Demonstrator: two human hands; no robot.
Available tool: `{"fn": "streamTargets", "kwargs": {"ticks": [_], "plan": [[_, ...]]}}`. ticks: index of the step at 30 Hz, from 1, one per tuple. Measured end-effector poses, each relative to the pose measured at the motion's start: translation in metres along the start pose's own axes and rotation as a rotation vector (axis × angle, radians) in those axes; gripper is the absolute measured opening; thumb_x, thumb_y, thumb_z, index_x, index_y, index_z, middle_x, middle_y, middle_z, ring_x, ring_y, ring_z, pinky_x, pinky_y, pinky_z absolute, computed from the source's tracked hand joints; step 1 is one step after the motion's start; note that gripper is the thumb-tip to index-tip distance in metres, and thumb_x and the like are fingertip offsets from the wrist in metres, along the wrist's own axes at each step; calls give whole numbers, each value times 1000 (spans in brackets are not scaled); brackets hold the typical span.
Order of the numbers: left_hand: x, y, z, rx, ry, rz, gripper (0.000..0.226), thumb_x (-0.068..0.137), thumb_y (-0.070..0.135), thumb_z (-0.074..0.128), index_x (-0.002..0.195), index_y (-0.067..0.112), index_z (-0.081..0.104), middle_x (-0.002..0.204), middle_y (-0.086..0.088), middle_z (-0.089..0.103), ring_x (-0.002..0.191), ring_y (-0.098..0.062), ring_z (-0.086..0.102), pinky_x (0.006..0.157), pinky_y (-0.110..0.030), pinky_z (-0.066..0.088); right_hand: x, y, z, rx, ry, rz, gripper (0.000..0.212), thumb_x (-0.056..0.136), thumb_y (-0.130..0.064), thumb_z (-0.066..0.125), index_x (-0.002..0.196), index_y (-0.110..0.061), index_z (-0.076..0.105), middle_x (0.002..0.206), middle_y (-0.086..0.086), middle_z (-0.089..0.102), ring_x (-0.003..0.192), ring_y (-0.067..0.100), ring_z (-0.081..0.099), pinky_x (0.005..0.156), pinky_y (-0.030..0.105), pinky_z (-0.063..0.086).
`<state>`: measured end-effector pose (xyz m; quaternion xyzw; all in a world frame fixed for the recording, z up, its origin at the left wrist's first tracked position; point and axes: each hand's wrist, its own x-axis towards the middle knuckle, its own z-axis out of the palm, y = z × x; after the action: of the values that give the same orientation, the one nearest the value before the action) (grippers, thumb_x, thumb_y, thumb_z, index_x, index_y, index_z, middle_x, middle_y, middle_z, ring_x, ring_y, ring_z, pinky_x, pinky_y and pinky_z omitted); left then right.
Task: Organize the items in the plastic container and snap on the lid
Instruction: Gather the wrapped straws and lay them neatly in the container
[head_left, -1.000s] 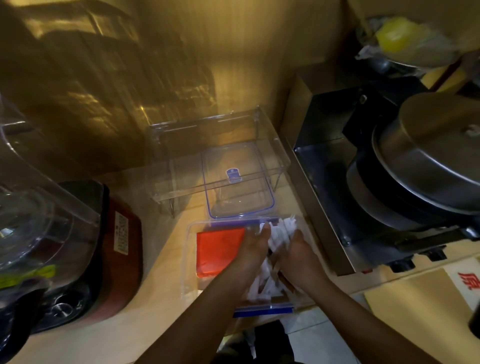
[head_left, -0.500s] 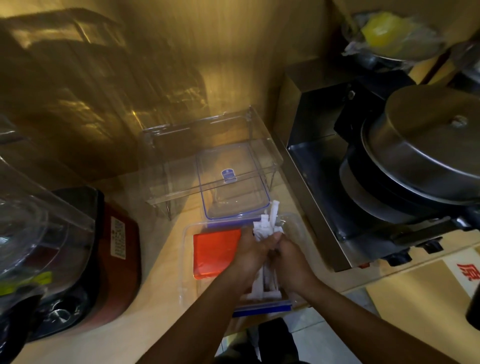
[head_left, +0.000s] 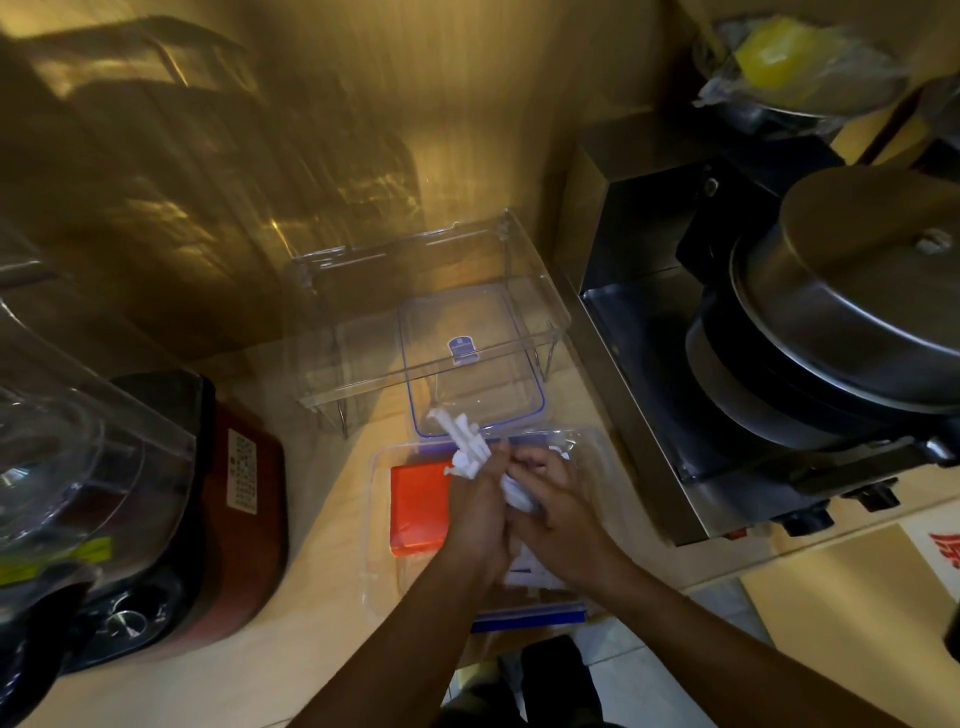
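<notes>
Clear plastic frames the scene: a shallow plastic container (head_left: 382, 519) sits at the near edge of a pale wooden counter (head_left: 332, 519), and both hands work over its right half. The left hand (head_left: 475, 512) is curled around a bundle of white packets (head_left: 464, 444), whose ends stick up and away past the fingers, leaning toward the back of the counter. The right hand (head_left: 556, 512) presses in from the other side, fingers bent around the same bundle, so the two hands meet with the packets pinched between them. More white packets (head_left: 527, 571) lie loose in the container beneath the wrists. An orange packet (head_left: 418, 512) lies flat in the left half of the container, just beside the left hand. The container's near rim carries a blue clip (head_left: 530, 618).

The lid (head_left: 470, 358), clear with a blue edge and a small blue label, lies off the container, directly behind it, partly under a clear acrylic stand (head_left: 431, 317) on thin legs.

To the left stands a red and black appliance (head_left: 228, 499) under a clear cover (head_left: 78, 415). To the right, a steel cooker (head_left: 665, 332) holds a dark pot with a round metal lid (head_left: 857, 291). A bowl with something yellow wrapped in plastic (head_left: 779, 57) sits in the far right corner. The light is dim and amber, and fine details of the packets cannot be made out.
</notes>
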<state>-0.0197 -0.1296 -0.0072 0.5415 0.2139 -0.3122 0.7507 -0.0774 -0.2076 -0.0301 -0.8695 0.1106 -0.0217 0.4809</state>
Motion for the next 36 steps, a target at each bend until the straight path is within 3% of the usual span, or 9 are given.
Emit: {"fn": "streamTargets", "kwargs": {"ticks": [4,8,13,20,24,27,29,33,36], "plan": [[6,16,-20,44,89,164,18,86,15,62,68,14,65,62,-7,63,64,-26,60,75,-43,51,3,14,-19,119,174,150,21,88,4,54,95,-12,65,101,0,55,99,19,57,85,25,47],[5,31,-36,9,88,274,15,87,10,58,73,14,56,51,3,58,48,-11,57,54,-26,50,12,25,-24,-117,7,230,17,90,-4,51,90,-11,67,98,5,64,87,15,57,70,19,42],[6,45,-49,1,206,322,16,84,13,63,70,19,59,51,8,58,47,-6,56,58,-28,46,15,27,-22,-601,-436,-49,25,83,-13,58,107,-17,65,115,4,62,104,20,57,83,29,44],[3,50,-62,-60,185,363,16,84,10,62,69,17,62,52,5,61,61,-15,57,74,-35,47,17,32,-5,-717,-414,24,55,80,-41,63,130,-22,48,132,2,51,116,20,50,91,34,43],[-2,45,-76,-154,-5,322,8,76,13,66,75,16,58,61,3,65,64,-12,63,71,-28,54,14,15,-5,-189,-347,-25,31,80,-27,64,111,-22,64,119,1,59,109,15,53,88,23,42],[-4,40,-84,-218,-62,311,11,75,15,63,68,20,56,58,5,60,60,-9,58,65,-26,52,15,-5,-6,565,-245,356,24,87,0,52,102,-13,65,114,12,63,110,28,58,94,31,47],[-5,39,-87,-310,-74,303,12,76,15,62,67,21,57,58,5,60,60,-9,58,62,-25,53,18,-14,-2,951,-237,635,25,93,-12,49,111,-2,62,116,20,63,111,37,60,92,39,52],[-8,35,-83,-419,-117,269,8,76,14,61,70,18,59,60,2,64,58,-10,64,57,-24,56,19,-34,4,1164,-279,896,41,91,-43,52,110,-9,63,97,10,76,87,21,73,61,30,58],[-12,27,-71,-400,-122,225,16,79,11,60,65,18,63,61,1,65,58,-12,66,57,-25,56,20,-42,8,1189,-231,937,43,90,-48,53,112,-12,62,95,12,76,85,25,74,65,39,59]]}}
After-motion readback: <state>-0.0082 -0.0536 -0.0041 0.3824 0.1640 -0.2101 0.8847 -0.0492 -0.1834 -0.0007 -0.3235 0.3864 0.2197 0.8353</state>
